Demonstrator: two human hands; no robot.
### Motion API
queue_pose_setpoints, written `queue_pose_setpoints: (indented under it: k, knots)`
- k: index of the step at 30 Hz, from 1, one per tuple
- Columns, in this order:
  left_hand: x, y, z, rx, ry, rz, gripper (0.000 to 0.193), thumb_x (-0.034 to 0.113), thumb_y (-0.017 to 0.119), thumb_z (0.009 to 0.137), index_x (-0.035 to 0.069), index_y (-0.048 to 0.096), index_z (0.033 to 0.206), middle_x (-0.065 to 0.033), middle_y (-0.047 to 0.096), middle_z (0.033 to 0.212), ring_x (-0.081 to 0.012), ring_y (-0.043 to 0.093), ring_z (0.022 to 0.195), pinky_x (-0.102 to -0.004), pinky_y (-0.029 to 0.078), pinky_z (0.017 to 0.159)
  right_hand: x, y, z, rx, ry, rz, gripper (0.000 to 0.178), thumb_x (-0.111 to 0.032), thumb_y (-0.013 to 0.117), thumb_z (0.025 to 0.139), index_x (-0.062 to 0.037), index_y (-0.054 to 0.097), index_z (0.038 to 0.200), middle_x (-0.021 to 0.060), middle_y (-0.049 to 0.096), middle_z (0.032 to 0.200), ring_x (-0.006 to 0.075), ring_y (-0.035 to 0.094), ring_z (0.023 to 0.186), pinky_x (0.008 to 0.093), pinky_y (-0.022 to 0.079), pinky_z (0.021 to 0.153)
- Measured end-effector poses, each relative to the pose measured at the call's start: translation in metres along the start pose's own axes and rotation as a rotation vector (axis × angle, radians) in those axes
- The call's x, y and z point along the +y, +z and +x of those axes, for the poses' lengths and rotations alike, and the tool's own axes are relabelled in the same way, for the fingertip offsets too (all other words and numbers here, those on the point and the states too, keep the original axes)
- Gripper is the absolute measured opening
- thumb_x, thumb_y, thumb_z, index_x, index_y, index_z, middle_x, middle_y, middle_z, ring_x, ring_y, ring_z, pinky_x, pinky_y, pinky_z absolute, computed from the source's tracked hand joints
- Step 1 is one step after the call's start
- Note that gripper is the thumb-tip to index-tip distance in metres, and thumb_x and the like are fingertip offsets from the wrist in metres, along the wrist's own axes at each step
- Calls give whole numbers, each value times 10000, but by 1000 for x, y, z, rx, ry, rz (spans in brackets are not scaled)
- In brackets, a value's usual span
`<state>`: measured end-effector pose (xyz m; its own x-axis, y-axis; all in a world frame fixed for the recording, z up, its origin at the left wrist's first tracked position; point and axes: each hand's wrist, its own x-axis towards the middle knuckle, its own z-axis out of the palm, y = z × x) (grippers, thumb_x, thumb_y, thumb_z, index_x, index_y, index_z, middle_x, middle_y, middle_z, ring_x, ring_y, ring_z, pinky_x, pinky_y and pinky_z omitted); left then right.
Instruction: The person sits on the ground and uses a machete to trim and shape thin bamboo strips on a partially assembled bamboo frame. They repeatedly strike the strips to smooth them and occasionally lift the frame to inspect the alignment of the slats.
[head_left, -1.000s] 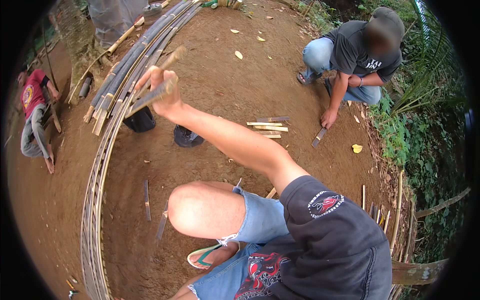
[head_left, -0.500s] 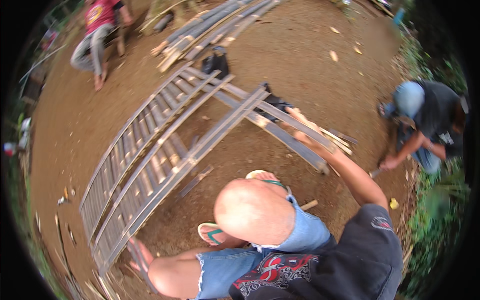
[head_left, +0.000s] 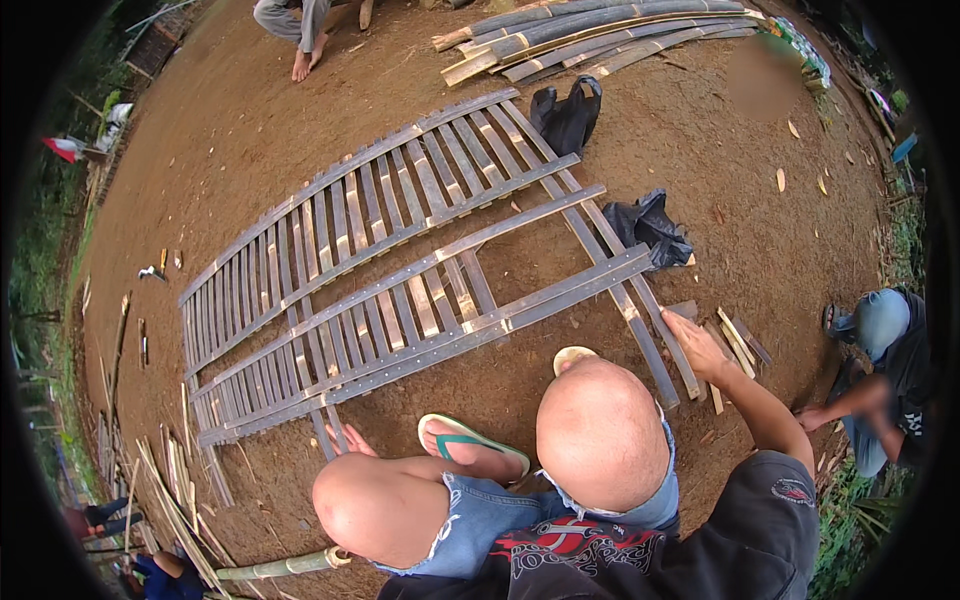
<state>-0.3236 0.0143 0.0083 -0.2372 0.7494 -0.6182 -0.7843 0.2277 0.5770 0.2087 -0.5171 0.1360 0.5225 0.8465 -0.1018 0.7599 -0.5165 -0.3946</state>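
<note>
Right hand point(head_left: 703, 350): fingers extended, unclenched, against the right outer crosspiece point(head_left: 684, 372).
Left hand point(head_left: 352, 441): partly behind my left knee point(head_left: 355, 505), beside the left crosspiece point(head_left: 322, 437); I cannot tell whether it grips.
Near slatted bamboo panel point(head_left: 421, 310): on the ground point(head_left: 250, 150) ahead.
Alignment: I judge crosspieces best kept square.

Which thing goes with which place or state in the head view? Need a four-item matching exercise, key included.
Things
1. right hand
2. left hand
3. bamboo frame
4. bamboo pile

Places and states
A. at the top of the picture
B. partly hidden by the left knee
C. many slats side by side, gaps between them
D. at the outer long strip crossing the right end of the structure

Pairs: 1-D, 2-B, 3-C, 4-A
</note>
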Motion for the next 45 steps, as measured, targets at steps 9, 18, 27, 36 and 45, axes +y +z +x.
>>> queue_pose_setpoints:
  k: [9,18,27,36,45]
  knots:
    - [-17,-42,-9,108,-3,-52,745,399,461,1055,-95,257,1574,-305,331,1625,-485,329,1504,-621,355,1204,2,18,16,-158,55,-50,774,-96,650,942,-37,280,1620,176,395,1640,361,412,1494,445,362,1236]
    - [-57,47,26,-47,-95,-19,686,314,439,1092,-136,230,1566,-320,365,1601,-486,380,1485,-611,427,1187,0,49,29,-167,68,-108,687,-24,520,920,-48,367,1589,134,460,1609,315,355,1539,483,309,1256]
    - [-34,238,37,-587,-117,1174,675,523,565,1056,-27,535,1446,-142,626,1291,-232,629,1113,-360,523,954,11,43,-23,495,856,-213,625,-189,717,925,-28,485,1482,273,477,1511,452,442,1417,521,355,1202]
    - [-56,438,-27,-1197,186,1751,369,361,594,1076,41,693,1231,-9,704,953,-88,670,828,-230,528,720,80,75,-118,398,1286,-186,281,-210,753,922,19,651,1048,252,667,1101,476,642,1054,528,529,903]
    - [-146,395,-137,-2194,699,2407,370,266,740,894,82,709,1213,-152,749,1066,-346,725,974,-469,584,877,-12,-11,24,783,730,838,418,-69,630,1036,1,580,1445,39,659,1105,127,609,959,284,499,820]
